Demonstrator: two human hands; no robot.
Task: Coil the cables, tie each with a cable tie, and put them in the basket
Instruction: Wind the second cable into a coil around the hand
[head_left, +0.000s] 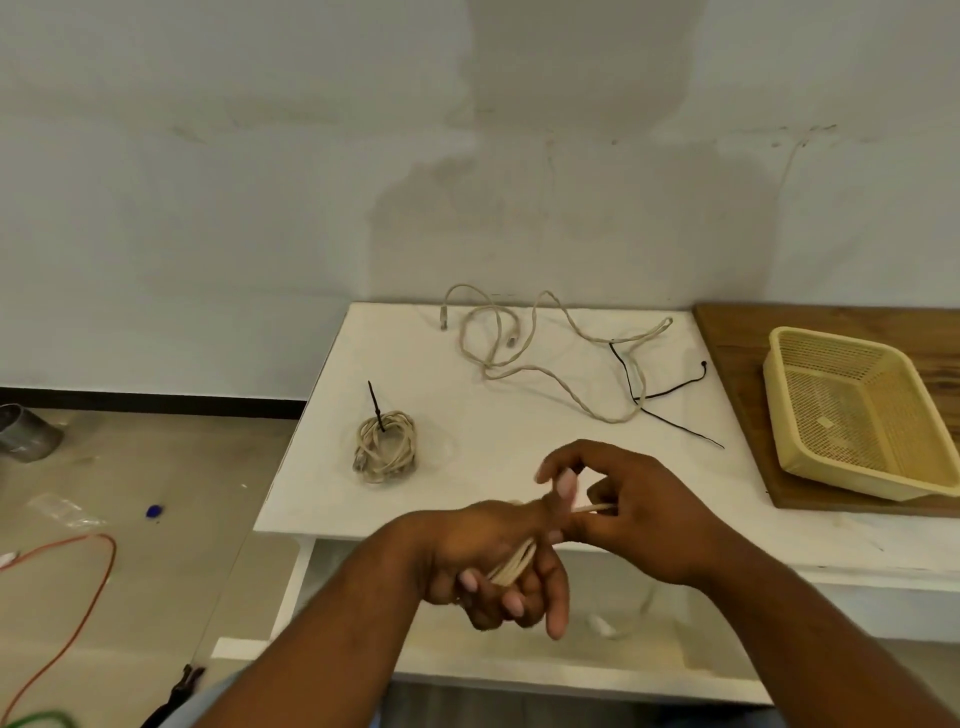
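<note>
My left hand (488, 561) is closed around several loops of a beige cable (514, 564) wound over its fingers, at the table's front edge. My right hand (628, 504) pinches the same cable's free strand (592, 509) just right of the left thumb. A beige coil (385, 451) bound with a black cable tie (376, 408) lies on the white table (519, 447) at the left. A loose beige cable (530, 353) sprawls at the back. Black cable ties (670, 395) lie beside it. The yellow basket (852, 410) stands empty at the right.
The basket rests on a wooden board (743, 353) at the table's right end. The wall stands right behind the table. On the floor to the left lie an orange cord (98, 571), a blue cap (154, 511) and a grey metal can (26, 434).
</note>
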